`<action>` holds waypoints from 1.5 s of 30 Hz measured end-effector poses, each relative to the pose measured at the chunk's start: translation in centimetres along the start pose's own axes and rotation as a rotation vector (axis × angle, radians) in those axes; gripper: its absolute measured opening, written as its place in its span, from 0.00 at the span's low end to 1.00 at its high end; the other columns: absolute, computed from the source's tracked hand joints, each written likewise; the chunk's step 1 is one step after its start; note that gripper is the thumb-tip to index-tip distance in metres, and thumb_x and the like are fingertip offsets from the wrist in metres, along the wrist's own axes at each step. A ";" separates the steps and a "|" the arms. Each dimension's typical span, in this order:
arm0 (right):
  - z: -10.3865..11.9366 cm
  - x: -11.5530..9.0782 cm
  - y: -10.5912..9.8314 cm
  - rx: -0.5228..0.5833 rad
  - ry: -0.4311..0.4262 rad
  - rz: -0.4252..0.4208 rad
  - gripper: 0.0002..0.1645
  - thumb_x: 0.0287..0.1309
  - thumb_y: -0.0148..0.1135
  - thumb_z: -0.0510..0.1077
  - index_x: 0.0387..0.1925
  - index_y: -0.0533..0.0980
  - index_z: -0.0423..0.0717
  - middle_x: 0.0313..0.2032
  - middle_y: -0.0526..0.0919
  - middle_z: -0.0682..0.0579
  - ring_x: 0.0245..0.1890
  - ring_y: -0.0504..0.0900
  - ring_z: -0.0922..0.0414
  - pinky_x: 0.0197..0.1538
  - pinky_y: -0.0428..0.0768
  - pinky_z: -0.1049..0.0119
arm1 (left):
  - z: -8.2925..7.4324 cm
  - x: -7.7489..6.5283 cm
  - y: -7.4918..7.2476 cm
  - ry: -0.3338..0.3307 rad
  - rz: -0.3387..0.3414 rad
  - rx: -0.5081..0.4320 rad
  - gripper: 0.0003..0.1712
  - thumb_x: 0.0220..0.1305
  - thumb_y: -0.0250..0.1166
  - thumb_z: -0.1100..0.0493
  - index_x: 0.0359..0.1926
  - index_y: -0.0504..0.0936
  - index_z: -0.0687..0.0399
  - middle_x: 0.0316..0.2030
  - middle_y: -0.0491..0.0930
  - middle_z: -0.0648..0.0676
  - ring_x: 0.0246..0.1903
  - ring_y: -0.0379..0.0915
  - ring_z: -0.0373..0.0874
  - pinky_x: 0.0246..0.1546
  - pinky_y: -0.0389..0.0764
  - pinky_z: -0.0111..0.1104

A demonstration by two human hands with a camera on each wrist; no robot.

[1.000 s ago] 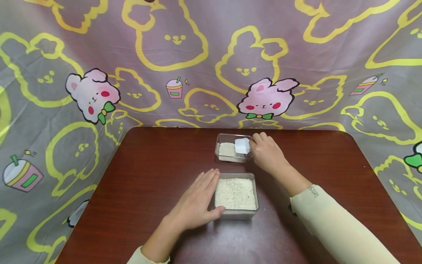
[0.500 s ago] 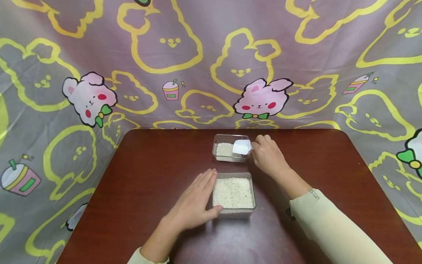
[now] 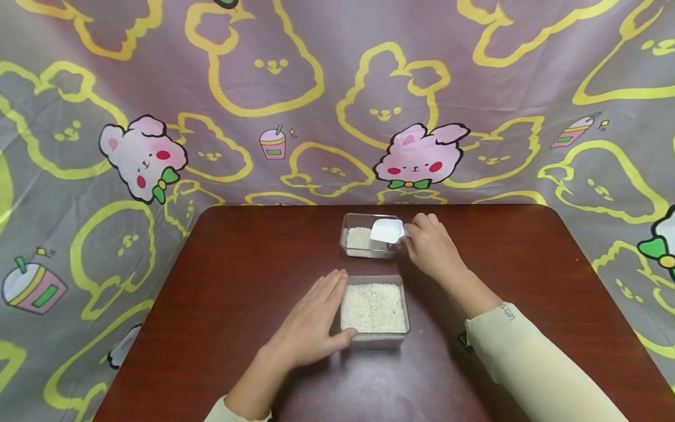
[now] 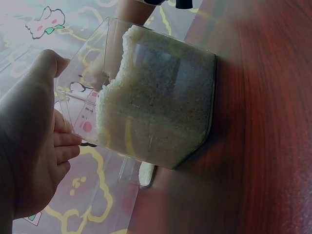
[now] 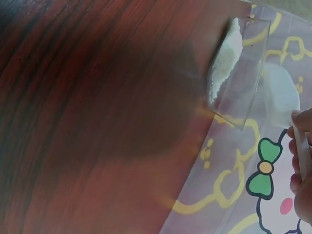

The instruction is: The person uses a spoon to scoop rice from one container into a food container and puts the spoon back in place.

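Note:
My right hand [image 3: 432,245] pinches the handle of a white plastic scoop [image 3: 387,231]. The scoop's bowl is over the right half of a small clear plastic container [image 3: 364,254] holding a shallow layer of rice [image 3: 358,239]. In the right wrist view, the scoop [image 5: 282,95] appears above the container's rim. Nearer to me stands a larger, deeper clear container [image 3: 377,340] filled with rice [image 3: 374,308] almost to the top. My left hand [image 3: 313,319] lies along its left side with fingers fairly straight, the thumb at the front corner. In the left wrist view, fingertips [image 4: 73,141] touch the clear wall.
Both containers stand on a dark reddish-brown table [image 3: 237,264], the small one close to its back edge. A curtain [image 3: 327,88] with yellow outlines and cartoon rabbits hangs behind and along the sides. A white speck [image 3: 420,331] lies right of the larger container.
The scoop has turned in my right hand's grip, its bowl now tilted differently over the small container. My left hand has stayed against the larger container. The head view has shifted slightly.

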State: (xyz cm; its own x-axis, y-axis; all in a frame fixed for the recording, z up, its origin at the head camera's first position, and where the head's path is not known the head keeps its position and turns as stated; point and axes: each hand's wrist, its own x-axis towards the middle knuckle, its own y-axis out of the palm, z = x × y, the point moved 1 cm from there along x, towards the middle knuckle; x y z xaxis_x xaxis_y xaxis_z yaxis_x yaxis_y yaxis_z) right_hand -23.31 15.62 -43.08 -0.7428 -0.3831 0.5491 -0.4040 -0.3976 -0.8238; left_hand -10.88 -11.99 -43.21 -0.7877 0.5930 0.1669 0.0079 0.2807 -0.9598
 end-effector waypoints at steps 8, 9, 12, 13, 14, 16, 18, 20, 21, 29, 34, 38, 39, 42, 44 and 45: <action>0.3 -0.1 -1.0 0.181 0.149 0.041 0.10 0.57 0.66 0.38 0.40 0.83 0.36 0.34 0.75 0.44 0.39 0.69 0.46 0.40 0.71 0.54 | 0.1 -0.1 0.1 0.000 0.000 -0.029 0.54 0.62 0.56 0.34 0.76 0.50 0.63 0.77 0.51 0.58 0.77 0.41 0.45 0.77 0.47 0.40; 0.4 -0.2 -1.5 0.205 0.162 0.039 0.10 0.58 0.66 0.38 0.40 0.83 0.36 0.35 0.76 0.45 0.39 0.69 0.47 0.40 0.71 0.54 | 0.1 0.0 0.1 0.002 -0.002 -0.032 0.54 0.62 0.56 0.34 0.76 0.50 0.63 0.76 0.51 0.58 0.77 0.42 0.45 0.77 0.47 0.39; 0.9 -0.5 -3.2 0.269 0.169 0.033 0.11 0.58 0.66 0.39 0.42 0.83 0.37 0.35 0.76 0.47 0.40 0.69 0.50 0.40 0.71 0.56 | 0.1 0.0 0.2 0.002 -0.008 -0.038 0.54 0.61 0.57 0.35 0.76 0.51 0.63 0.76 0.52 0.59 0.77 0.42 0.45 0.77 0.47 0.39; 1.2 -0.6 -3.9 0.289 0.165 0.031 0.12 0.58 0.67 0.39 0.43 0.83 0.38 0.36 0.77 0.48 0.41 0.70 0.51 0.40 0.71 0.57 | 0.1 0.0 0.2 0.002 -0.010 -0.040 0.54 0.61 0.57 0.35 0.76 0.51 0.63 0.76 0.52 0.59 0.77 0.42 0.45 0.77 0.47 0.38; 1.5 -0.8 -4.7 0.303 0.155 0.027 0.12 0.57 0.68 0.39 0.43 0.83 0.38 0.36 0.77 0.49 0.41 0.70 0.52 0.40 0.71 0.59 | 0.1 0.0 0.2 0.001 -0.011 -0.042 0.54 0.61 0.58 0.35 0.76 0.51 0.63 0.76 0.52 0.59 0.77 0.42 0.45 0.77 0.46 0.38; 2.1 -1.2 -6.3 0.326 0.129 0.020 0.13 0.56 0.69 0.39 0.43 0.84 0.39 0.36 0.78 0.51 0.41 0.70 0.55 0.38 0.72 0.62 | 0.0 0.0 0.1 0.000 -0.014 -0.046 0.54 0.61 0.58 0.35 0.76 0.51 0.64 0.76 0.52 0.59 0.77 0.42 0.46 0.77 0.46 0.38; 2.6 -1.8 -7.8 0.330 0.097 0.026 0.13 0.54 0.70 0.39 0.43 0.84 0.40 0.37 0.78 0.53 0.41 0.70 0.57 0.38 0.72 0.65 | 0.0 0.0 0.0 0.001 -0.015 -0.050 0.54 0.61 0.58 0.35 0.76 0.51 0.64 0.76 0.51 0.59 0.77 0.43 0.46 0.77 0.47 0.39; 3.1 -2.3 -9.1 0.320 0.055 0.044 0.13 0.53 0.71 0.38 0.42 0.84 0.41 0.37 0.78 0.55 0.41 0.70 0.59 0.38 0.72 0.67 | 0.0 0.0 0.0 0.003 -0.017 -0.052 0.54 0.61 0.58 0.35 0.76 0.51 0.64 0.76 0.51 0.59 0.77 0.43 0.47 0.77 0.48 0.40; 3.4 -2.6 -9.6 0.310 0.031 0.062 0.13 0.52 0.72 0.38 0.42 0.84 0.42 0.37 0.78 0.56 0.41 0.70 0.60 0.38 0.72 0.68 | 0.0 0.0 0.0 0.005 -0.020 -0.052 0.54 0.61 0.58 0.35 0.76 0.51 0.64 0.76 0.51 0.59 0.77 0.43 0.47 0.77 0.49 0.40; 6.0 -3.1 -11.9 0.197 -0.226 0.165 0.09 0.50 0.72 0.38 0.37 0.83 0.46 0.32 0.72 0.59 0.36 0.66 0.61 0.37 0.71 0.66 | -0.1 -0.1 0.2 0.027 -0.069 -0.054 0.54 0.60 0.60 0.37 0.75 0.54 0.66 0.75 0.55 0.61 0.75 0.48 0.50 0.75 0.55 0.45; 7.5 -3.1 -12.0 0.083 -0.321 0.185 0.06 0.49 0.70 0.35 0.31 0.82 0.44 0.29 0.70 0.56 0.32 0.65 0.58 0.34 0.68 0.66 | -0.1 -0.1 0.2 0.024 -0.061 -0.057 0.54 0.60 0.60 0.37 0.75 0.53 0.66 0.74 0.56 0.62 0.75 0.48 0.50 0.75 0.55 0.46; 8.9 -2.8 -12.3 -0.047 -0.377 0.202 0.04 0.45 0.68 0.33 0.27 0.80 0.42 0.27 0.70 0.53 0.29 0.65 0.54 0.31 0.68 0.64 | -0.1 -0.1 0.2 0.022 -0.059 -0.062 0.54 0.59 0.61 0.37 0.75 0.53 0.67 0.75 0.55 0.62 0.76 0.48 0.50 0.76 0.53 0.45; 9.2 -2.8 -12.3 -0.081 -0.387 0.208 0.04 0.46 0.68 0.34 0.26 0.80 0.42 0.26 0.70 0.53 0.29 0.65 0.54 0.30 0.68 0.64 | -0.1 -0.1 0.1 0.020 -0.058 -0.063 0.54 0.59 0.61 0.37 0.75 0.53 0.67 0.75 0.54 0.62 0.76 0.47 0.50 0.76 0.53 0.45; 10.1 -2.6 -12.5 -0.181 -0.403 0.242 0.04 0.45 0.65 0.32 0.26 0.80 0.42 0.26 0.71 0.52 0.29 0.66 0.53 0.28 0.68 0.64 | -0.1 -0.1 0.1 0.014 -0.051 -0.062 0.54 0.60 0.60 0.37 0.75 0.52 0.66 0.76 0.53 0.61 0.76 0.46 0.49 0.76 0.51 0.44; 10.6 -2.5 -12.6 -0.234 -0.399 0.269 0.05 0.44 0.64 0.31 0.26 0.81 0.41 0.27 0.71 0.51 0.29 0.66 0.53 0.27 0.68 0.65 | -0.1 -0.1 0.1 0.008 -0.043 -0.060 0.54 0.60 0.59 0.36 0.75 0.51 0.65 0.76 0.52 0.60 0.76 0.45 0.49 0.76 0.51 0.43; 10.8 -2.5 -12.6 -0.256 -0.395 0.277 0.06 0.43 0.63 0.30 0.26 0.81 0.41 0.27 0.71 0.50 0.30 0.66 0.52 0.28 0.69 0.65 | -0.2 -0.1 0.1 0.005 -0.038 -0.061 0.54 0.61 0.59 0.36 0.76 0.51 0.65 0.76 0.51 0.59 0.76 0.45 0.48 0.76 0.50 0.43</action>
State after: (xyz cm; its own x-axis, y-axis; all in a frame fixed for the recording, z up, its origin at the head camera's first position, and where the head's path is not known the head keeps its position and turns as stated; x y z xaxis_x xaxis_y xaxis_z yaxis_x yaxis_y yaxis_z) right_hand -10.58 12.59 -32.58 -0.6029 -0.7481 0.2772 -0.3753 -0.0406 -0.9260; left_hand -10.70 -11.92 -43.28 -0.7853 0.5845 0.2041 0.0155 0.3481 -0.9373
